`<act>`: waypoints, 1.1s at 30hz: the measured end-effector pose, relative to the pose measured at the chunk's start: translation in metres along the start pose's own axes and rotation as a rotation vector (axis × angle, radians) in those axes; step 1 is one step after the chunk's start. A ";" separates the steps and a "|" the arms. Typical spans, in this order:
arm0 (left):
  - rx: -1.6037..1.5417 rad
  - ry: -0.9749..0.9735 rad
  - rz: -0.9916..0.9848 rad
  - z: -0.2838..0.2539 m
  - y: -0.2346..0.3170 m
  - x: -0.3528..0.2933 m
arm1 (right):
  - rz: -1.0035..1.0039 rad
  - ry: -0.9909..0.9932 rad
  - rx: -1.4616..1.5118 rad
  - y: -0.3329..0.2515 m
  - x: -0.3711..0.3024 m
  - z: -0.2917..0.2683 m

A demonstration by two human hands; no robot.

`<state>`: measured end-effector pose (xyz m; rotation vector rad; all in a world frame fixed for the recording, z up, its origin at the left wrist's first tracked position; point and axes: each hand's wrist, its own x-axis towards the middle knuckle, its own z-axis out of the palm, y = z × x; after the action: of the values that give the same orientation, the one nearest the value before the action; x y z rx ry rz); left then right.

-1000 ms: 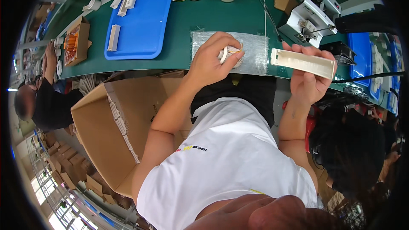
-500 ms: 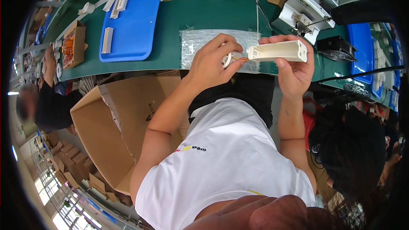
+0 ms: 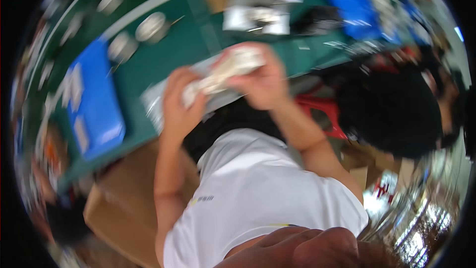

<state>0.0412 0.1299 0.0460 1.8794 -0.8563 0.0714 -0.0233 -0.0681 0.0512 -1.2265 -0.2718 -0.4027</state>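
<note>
Motion smears the whole picture. My right hand (image 3: 267, 84) is closed around a long, hollow white plastic housing (image 3: 244, 60), fingers behind it and thumb along its near side. My left hand (image 3: 179, 103) is closed on a small round white part (image 3: 190, 93) close to the housing's left end. Whether the two pieces touch is too blurred to tell, and the thin wires seen earlier cannot be made out. Under both hands a sheet of clear bubble wrap (image 3: 154, 103) lies at the front edge of the green table.
Left of the hands is a blue tray (image 3: 101, 104) with white narrow pieces. Beyond stand two round white fans (image 3: 151, 27) (image 3: 122, 48). A white bench machine (image 3: 255, 10) stands farther back. A cardboard box (image 3: 126, 203) is below the table, with a red stool (image 3: 325, 111) and a dark-clothed person to the right.
My view has swung toward the right, so table, tray and fans appear shifted left and tilted. Both hands keep hold of their white parts, and the housing now slants.
</note>
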 end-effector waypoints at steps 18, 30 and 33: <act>-0.226 -0.098 -0.247 0.030 -0.057 -0.019 | 0.156 -0.142 -0.568 0.053 -0.016 -0.002; -0.186 0.114 -0.147 0.016 -0.052 -0.027 | 0.015 -0.346 -0.807 0.034 0.014 0.019; -0.192 0.114 -0.162 0.021 -0.057 -0.030 | 0.037 -0.406 -0.836 0.030 0.014 0.020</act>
<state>0.0453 0.1412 -0.0203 1.7398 -0.6088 -0.0040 0.0028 -0.0427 0.0384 -2.1374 -0.4496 -0.2280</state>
